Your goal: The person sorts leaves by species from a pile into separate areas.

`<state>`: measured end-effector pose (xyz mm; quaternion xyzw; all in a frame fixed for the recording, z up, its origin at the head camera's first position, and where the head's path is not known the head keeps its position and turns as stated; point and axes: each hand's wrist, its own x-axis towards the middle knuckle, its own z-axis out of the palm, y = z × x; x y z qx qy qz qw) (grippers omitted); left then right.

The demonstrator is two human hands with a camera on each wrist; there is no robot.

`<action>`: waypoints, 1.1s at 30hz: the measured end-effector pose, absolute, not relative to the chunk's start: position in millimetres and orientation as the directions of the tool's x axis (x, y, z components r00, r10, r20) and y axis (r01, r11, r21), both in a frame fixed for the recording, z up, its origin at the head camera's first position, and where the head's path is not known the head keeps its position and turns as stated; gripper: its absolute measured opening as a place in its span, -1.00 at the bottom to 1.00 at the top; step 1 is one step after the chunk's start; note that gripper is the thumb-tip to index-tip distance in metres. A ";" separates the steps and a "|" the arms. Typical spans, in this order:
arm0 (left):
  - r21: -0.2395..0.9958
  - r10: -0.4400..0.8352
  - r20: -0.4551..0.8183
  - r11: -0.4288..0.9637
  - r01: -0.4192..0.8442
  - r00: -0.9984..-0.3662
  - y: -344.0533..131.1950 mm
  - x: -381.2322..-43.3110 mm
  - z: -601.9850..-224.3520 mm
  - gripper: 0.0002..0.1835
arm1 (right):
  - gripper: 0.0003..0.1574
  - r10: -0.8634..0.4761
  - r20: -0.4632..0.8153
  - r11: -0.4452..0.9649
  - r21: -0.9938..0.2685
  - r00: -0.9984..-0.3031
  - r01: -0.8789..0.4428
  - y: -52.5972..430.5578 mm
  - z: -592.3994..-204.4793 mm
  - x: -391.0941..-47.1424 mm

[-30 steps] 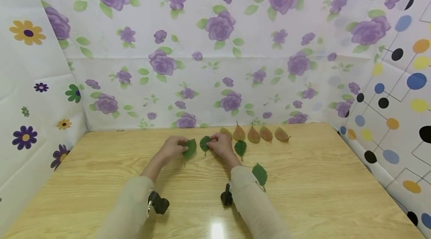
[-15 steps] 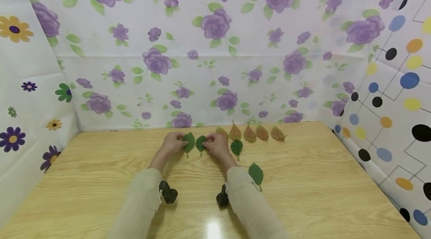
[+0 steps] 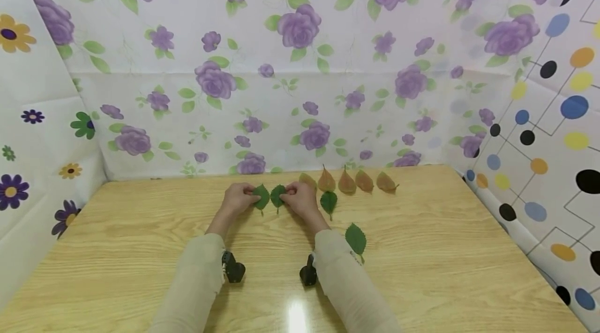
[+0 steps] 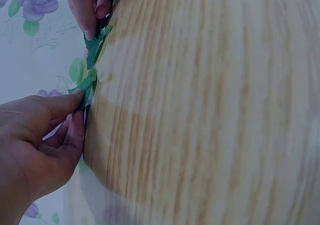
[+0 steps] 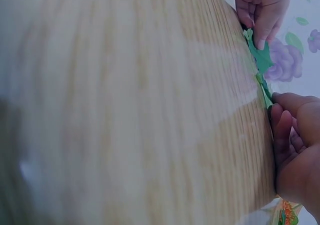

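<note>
In the head view my left hand (image 3: 238,199) pinches a green serrated leaf (image 3: 261,196) between thumb and fingers, with its stem pointing toward me. My right hand (image 3: 302,199) pinches a second, slightly smaller green leaf (image 3: 276,196) by its right side. The two leaves stand side by side, their facing edges right at each other. In the left wrist view the left thumb (image 4: 67,103) lies over its leaf (image 4: 87,87). From the right wrist, the right-hand leaf (image 5: 266,92) shows nearly edge-on, low over the wooden table (image 5: 150,110).
Several reddish-brown leaves (image 3: 347,183) lie in a row along the table's back edge, right of my hands. Below them sits a dark green leaf (image 3: 329,201), and another serrated green leaf (image 3: 356,239) lies nearer, beside my right sleeve. A floral cloth (image 3: 300,88) hangs behind.
My left hand has brought its leaf closer to the right-hand leaf and turned it straighter, its stem now pointing toward me. The right hand keeps its pinch. The head view has shifted slightly.
</note>
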<state>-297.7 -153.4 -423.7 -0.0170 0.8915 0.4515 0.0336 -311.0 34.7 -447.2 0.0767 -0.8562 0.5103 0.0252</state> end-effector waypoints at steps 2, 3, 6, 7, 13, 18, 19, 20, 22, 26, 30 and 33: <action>0.798 0.002 -0.076 0.599 -0.059 -0.997 -153.6 -298.1 -424.7 -0.63 | -0.75 -0.103 0.113 0.472 -0.869 -0.988 -0.149 34.8 -446.7 -310.8; 0.796 0.003 -0.076 0.602 -0.059 -0.997 -153.9 -298.3 -424.8 -0.62 | -0.75 -0.102 0.110 0.474 -0.868 -0.989 -0.146 34.8 -446.3 -310.4; 0.794 -0.002 -0.079 0.605 -0.064 -0.997 -154.2 -297.8 -423.3 -0.62 | -0.75 -0.102 0.109 0.476 -0.867 -0.989 -0.145 35.2 -446.0 -309.8; 0.793 -0.005 -0.082 0.605 -0.068 -0.997 -154.3 -297.8 -423.0 -0.62 | -0.76 -0.102 0.110 0.475 -0.868 -0.989 -0.145 35.3 -445.9 -309.7; 0.781 -0.004 -0.081 0.621 -0.066 -0.997 -155.2 -298.2 -422.3 -0.62 | -0.75 -0.100 0.122 0.480 -0.864 -0.988 -0.155 35.3 -445.3 -308.9; 0.774 0.006 -0.073 0.631 -0.053 -0.997 -156.4 -299.2 -423.5 -0.63 | -0.73 -0.092 0.117 0.487 -0.861 -0.989 -0.148 34.9 -445.7 -309.1; 0.774 0.009 -0.072 0.631 -0.050 -0.997 -156.6 -299.4 -423.6 -0.63 | -0.73 -0.091 0.116 0.487 -0.861 -0.989 -0.146 34.8 -445.7 -308.9; 0.774 0.016 -0.074 0.631 -0.048 -0.997 -157.0 -299.7 -423.8 -0.63 | -0.73 -0.090 0.115 0.488 -0.861 -0.989 -0.144 34.7 -445.9 -308.6; 0.772 0.025 -0.079 0.635 -0.045 -0.997 -157.8 -300.0 -423.4 -0.63 | -0.72 -0.089 0.116 0.492 -0.858 -0.989 -0.145 34.6 -446.1 -307.8; 0.765 0.039 -0.091 0.642 -0.045 -0.995 -160.4 -300.0 -423.4 -0.62 | -0.71 -0.097 0.118 0.494 -0.856 -0.988 -0.151 34.1 -445.5 -305.0; 0.766 0.046 -0.090 0.641 -0.040 -0.995 -161.2 -299.1 -423.0 -0.62 | -0.72 -0.099 0.130 0.485 -0.860 -0.987 -0.162 34.5 -443.3 -302.5; 0.770 0.048 -0.083 0.637 -0.033 -0.995 -160.0 -298.4 -422.5 -0.63 | -0.73 -0.097 0.145 0.484 -0.858 -0.985 -0.173 35.2 -442.1 -301.6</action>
